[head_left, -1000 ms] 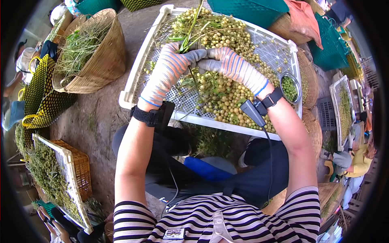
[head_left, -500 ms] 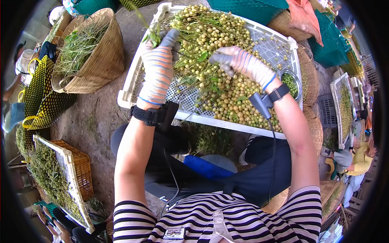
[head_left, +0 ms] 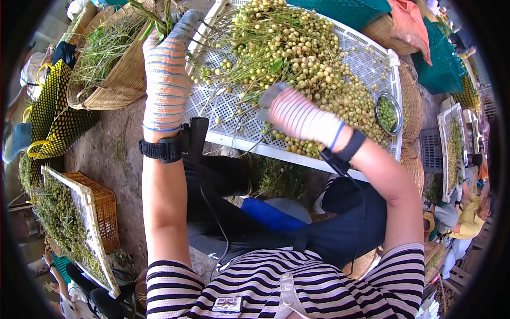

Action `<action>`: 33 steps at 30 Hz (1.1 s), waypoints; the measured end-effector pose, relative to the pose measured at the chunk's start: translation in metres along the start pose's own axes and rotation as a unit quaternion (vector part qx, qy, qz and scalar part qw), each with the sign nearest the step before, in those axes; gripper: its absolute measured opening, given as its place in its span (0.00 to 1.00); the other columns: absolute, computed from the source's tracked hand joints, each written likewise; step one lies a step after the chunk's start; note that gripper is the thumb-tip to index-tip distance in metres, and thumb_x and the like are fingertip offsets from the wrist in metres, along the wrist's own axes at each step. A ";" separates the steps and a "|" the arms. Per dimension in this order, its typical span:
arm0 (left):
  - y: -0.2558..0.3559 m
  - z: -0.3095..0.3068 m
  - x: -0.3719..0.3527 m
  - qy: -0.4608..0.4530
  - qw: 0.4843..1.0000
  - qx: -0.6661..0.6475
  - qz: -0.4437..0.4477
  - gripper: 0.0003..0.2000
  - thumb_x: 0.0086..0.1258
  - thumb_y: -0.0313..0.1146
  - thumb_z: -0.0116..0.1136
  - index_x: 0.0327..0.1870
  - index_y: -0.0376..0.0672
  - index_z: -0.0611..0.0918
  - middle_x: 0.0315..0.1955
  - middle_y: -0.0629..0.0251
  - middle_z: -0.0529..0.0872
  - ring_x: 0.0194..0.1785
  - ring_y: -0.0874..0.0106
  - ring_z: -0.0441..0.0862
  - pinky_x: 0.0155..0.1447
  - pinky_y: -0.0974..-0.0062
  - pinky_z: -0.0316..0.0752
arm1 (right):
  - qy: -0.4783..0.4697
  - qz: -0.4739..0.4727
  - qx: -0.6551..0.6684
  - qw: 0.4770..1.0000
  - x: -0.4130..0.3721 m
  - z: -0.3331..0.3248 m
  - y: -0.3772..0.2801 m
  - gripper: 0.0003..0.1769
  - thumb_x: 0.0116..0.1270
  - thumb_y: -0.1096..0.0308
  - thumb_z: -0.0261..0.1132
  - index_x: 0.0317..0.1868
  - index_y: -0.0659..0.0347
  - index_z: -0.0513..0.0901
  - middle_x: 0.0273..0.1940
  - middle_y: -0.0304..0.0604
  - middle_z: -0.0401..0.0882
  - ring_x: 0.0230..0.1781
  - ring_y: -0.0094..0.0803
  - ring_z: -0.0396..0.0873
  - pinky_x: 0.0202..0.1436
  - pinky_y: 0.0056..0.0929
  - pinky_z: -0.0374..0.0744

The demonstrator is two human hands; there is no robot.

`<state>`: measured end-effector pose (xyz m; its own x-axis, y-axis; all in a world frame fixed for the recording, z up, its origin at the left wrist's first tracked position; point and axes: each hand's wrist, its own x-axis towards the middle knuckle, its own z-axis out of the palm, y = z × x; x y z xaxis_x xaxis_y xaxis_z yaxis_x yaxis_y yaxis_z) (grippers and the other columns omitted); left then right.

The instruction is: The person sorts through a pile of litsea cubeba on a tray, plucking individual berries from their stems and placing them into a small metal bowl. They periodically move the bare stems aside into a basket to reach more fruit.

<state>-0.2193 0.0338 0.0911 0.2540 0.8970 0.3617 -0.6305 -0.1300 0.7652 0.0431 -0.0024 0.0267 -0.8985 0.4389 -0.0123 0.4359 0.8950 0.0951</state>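
My left hand, in a striped knitted glove, is closed round a bunch of green stems beyond the tray's left edge. A white plastic tray with a perforated bottom lies in front of me. Small round yellowish fruits, some still on thin stalks, are heaped on it. My right hand, gloved alike, is over the near middle of the tray beside the fruit; its fingers are smeared by motion. A round metal bowl of green fruits stands at the tray's right side.
To the left are a wicker basket of stalks and a black-yellow woven bag. Another fruit-covered tray rests on an orange crate. Teal baskets stand at the right back; a person sits at far right.
My left hand has moved left with the stems, from over the tray to beyond its edge. My right hand has come down and slightly left, towards the near side.
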 end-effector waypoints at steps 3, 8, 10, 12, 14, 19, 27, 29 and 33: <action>-0.006 0.017 0.003 0.046 0.935 0.331 0.117 0.20 0.74 0.36 0.35 0.61 0.32 0.67 0.48 0.59 0.80 0.49 0.75 0.76 0.57 0.85 0.66 | 0.104 -0.023 -0.003 0.994 -0.001 0.034 -0.004 0.08 0.54 0.65 0.59 0.34 0.52 0.81 0.37 0.41 0.77 0.47 0.40 0.74 0.55 0.40 0.70; 0.000 0.037 0.008 0.162 0.923 0.347 0.030 0.13 0.68 0.35 0.49 0.44 0.36 0.80 0.24 0.68 0.80 0.26 0.78 0.73 0.33 0.79 0.67 | 0.184 0.127 0.386 0.895 -0.006 0.003 0.045 0.10 0.59 0.66 0.64 0.40 0.57 0.84 0.37 0.40 0.84 0.37 0.33 0.81 0.43 0.30 0.78; -0.009 0.043 0.011 0.180 0.928 0.324 -0.033 0.08 0.60 0.32 0.59 0.37 0.39 0.82 0.19 0.73 0.77 0.22 0.80 0.70 0.28 0.80 0.61 | 0.187 0.205 0.563 0.778 -0.014 -0.021 0.056 0.14 0.61 0.63 0.65 0.44 0.62 0.83 0.39 0.41 0.84 0.40 0.25 0.80 0.47 0.25 0.77; -0.022 0.066 0.012 0.187 0.910 0.361 -0.088 0.10 0.57 0.30 0.64 0.38 0.39 0.82 0.24 0.73 0.80 0.29 0.78 0.74 0.36 0.81 0.68 | 0.220 0.231 0.644 0.695 -0.017 -0.035 0.059 0.15 0.60 0.64 0.65 0.44 0.66 0.82 0.36 0.41 0.84 0.39 0.24 0.80 0.48 0.22 0.76; -0.036 0.090 0.007 0.098 0.946 0.287 -0.116 0.10 0.58 0.31 0.64 0.39 0.39 0.82 0.28 0.73 0.82 0.32 0.77 0.77 0.43 0.80 0.71 | 0.212 0.220 0.647 0.699 -0.019 -0.034 0.060 0.14 0.60 0.65 0.65 0.43 0.65 0.82 0.36 0.41 0.84 0.38 0.24 0.80 0.47 0.22 0.76; -0.093 0.095 0.007 0.087 0.956 0.200 -0.198 0.08 0.60 0.32 0.63 0.37 0.39 0.83 0.29 0.66 0.85 0.31 0.79 0.79 0.35 0.83 0.72 | 0.114 0.235 0.590 0.764 -0.022 -0.029 0.046 0.08 0.62 0.70 0.62 0.40 0.63 0.81 0.32 0.34 0.80 0.35 0.22 0.75 0.47 0.25 0.73; -0.121 0.113 0.015 0.182 0.957 0.192 -0.116 0.06 0.62 0.30 0.58 0.37 0.40 0.84 0.19 0.71 0.82 0.13 0.84 0.64 0.17 0.85 0.55 | 0.141 0.254 0.235 0.928 -0.043 0.002 0.075 0.11 0.64 0.64 0.57 0.44 0.57 0.77 0.38 0.47 0.80 0.40 0.46 0.77 0.44 0.38 0.75; -0.134 0.113 0.018 0.175 0.972 0.008 -0.154 0.07 0.61 0.22 0.57 0.39 0.33 0.82 0.29 0.61 0.85 0.30 0.76 0.79 0.35 0.82 0.72 | 0.112 0.303 0.165 0.932 -0.055 0.001 0.086 0.13 0.64 0.60 0.56 0.44 0.57 0.78 0.40 0.47 0.80 0.41 0.47 0.77 0.43 0.41 0.76; -0.156 0.131 0.021 0.189 0.963 0.121 -0.150 0.07 0.62 0.27 0.58 0.39 0.38 0.83 0.23 0.68 0.84 0.13 0.83 0.66 0.17 0.85 0.58 | -0.013 0.384 0.043 0.922 -0.075 -0.018 0.088 0.13 0.63 0.62 0.56 0.46 0.55 0.78 0.39 0.47 0.79 0.41 0.46 0.78 0.42 0.42 0.77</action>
<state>-0.0200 0.0182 0.0494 0.0853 0.9931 -0.0798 -0.3697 0.1060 0.9231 0.1477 0.0421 0.0538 -0.3220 0.9467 0.0010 0.9467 0.3220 0.0059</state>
